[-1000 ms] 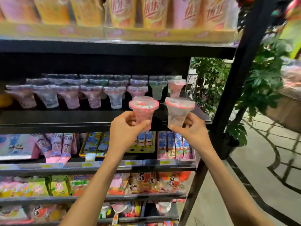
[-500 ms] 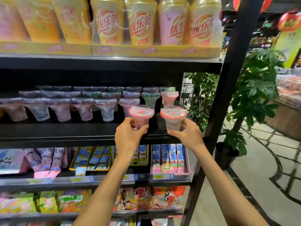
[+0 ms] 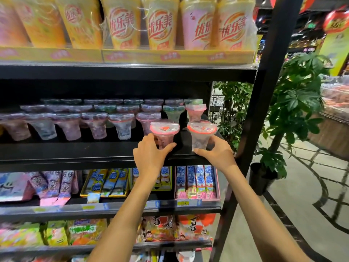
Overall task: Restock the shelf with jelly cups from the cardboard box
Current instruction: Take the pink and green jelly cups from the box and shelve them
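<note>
Black shelf (image 3: 75,152) edge: left hand (image 3: 149,154) grips pink cup (image 3: 164,133), right hand (image 3: 217,152) clear cup (image 3: 201,135) (both upright).

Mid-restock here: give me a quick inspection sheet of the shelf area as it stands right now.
Surface: black shelf, holding rows of cups.
Job's things: pink jelly cup and clear jelly cup upright at the front edge; stocked jelly cups in rows behind; cardboard box not in view.
Clutter: nothing seen.
Hands: left hand grips the pink jelly cup; right hand grips the clear jelly cup.
Cables: nothing seen.
Surroundings: milk tea cups above, snack packs below, potted plant to the right.
</note>
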